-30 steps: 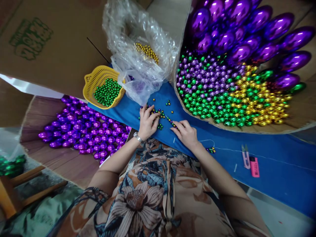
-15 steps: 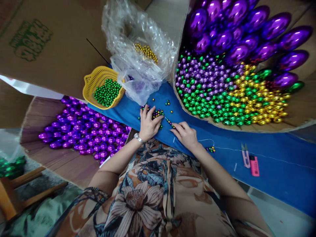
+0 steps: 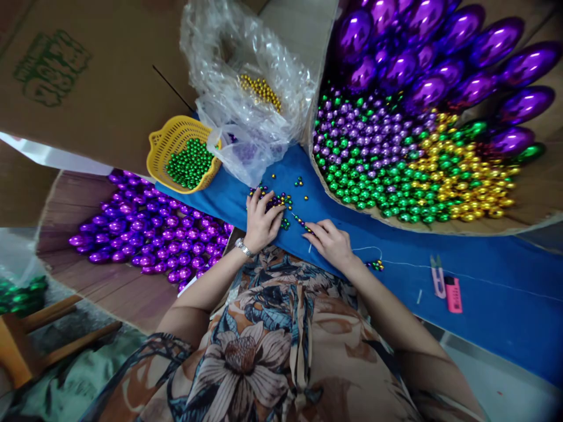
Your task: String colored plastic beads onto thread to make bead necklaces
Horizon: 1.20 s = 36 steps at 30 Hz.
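Note:
My left hand (image 3: pixel 263 223) rests over a small pile of purple, green and gold beads (image 3: pixel 284 202) on the blue cloth (image 3: pixel 492 281). Its fingers are spread and touch the pile; some beads are hidden beneath them. To its right, my right hand (image 3: pixel 333 245) is closed in a pinch on a thin needle (image 3: pixel 298 219) with several small beads on it. The needle's bare tip points left toward the pile, apart from my left fingers. White thread (image 3: pixel 440 272) trails right from near my right wrist, past a small cluster of beads (image 3: pixel 376 265).
Purple snips (image 3: pixel 437 278) and a pink lighter (image 3: pixel 453 294) lie at right. A yellow basket (image 3: pixel 159 153) holds green beads, beside a clear plastic bag (image 3: pixel 272 126) with gold beads. Cardboard boxes with shiny beads (image 3: pixel 373 140) and purple ornaments (image 3: pixel 162 234) flank the cloth.
My left hand has shifted slightly left and toward me, its thumb and fingers moving off from the needle tip. My right hand has stayed nearly still with the needle.

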Tool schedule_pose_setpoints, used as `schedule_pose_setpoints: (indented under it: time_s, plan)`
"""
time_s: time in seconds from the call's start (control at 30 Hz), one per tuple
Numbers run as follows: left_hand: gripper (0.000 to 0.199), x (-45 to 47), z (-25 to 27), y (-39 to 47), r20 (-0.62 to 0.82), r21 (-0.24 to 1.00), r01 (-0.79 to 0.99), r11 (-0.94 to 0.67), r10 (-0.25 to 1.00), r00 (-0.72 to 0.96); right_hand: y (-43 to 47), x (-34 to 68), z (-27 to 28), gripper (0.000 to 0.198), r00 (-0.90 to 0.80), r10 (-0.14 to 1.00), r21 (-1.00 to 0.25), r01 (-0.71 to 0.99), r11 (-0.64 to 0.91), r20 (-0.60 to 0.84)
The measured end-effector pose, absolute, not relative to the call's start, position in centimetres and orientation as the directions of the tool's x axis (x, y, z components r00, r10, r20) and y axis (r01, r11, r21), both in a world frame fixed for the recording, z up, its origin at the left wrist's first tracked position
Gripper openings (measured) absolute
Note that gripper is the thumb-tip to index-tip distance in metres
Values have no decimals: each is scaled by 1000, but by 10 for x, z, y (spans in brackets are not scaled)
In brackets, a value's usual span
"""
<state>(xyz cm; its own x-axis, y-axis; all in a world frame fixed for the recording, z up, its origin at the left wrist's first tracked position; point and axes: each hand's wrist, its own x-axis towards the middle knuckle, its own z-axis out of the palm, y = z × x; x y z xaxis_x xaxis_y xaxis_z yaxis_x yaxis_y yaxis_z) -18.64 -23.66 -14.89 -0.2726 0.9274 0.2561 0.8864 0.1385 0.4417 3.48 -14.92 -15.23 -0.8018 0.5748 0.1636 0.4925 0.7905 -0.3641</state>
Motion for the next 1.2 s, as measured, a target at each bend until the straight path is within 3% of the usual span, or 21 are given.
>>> schedule_pose_setpoints:
  time_s: [0.27, 0.5, 0.73, 0.93, 1.2]
  plan:
    - [21, -184, -144, -256, 245, 479, 865, 149, 924, -295, -153, 42, -149, 33, -837, 515, -388, 420, 820, 184]
    - [25, -185, -148, -249, 243, 490, 859, 146, 924, -295, -145, 30, -149, 34, -762, 621, -369, 532, 762, 186]
    - [31, -191, -150, -220, 226, 471, 871, 141, 935, -274, -131, 8, -152, 39, -735, 652, -369, 563, 739, 184]
    - [31, -196, -154, -212, 222, 427, 890, 160, 935, -275, -122, -2, -152, 41, -772, 622, -341, 555, 759, 129]
    - [30, -201, -152, -215, 198, 441, 880, 175, 938, -285, -115, -3, -151, 38, -825, 544, -353, 468, 810, 156]
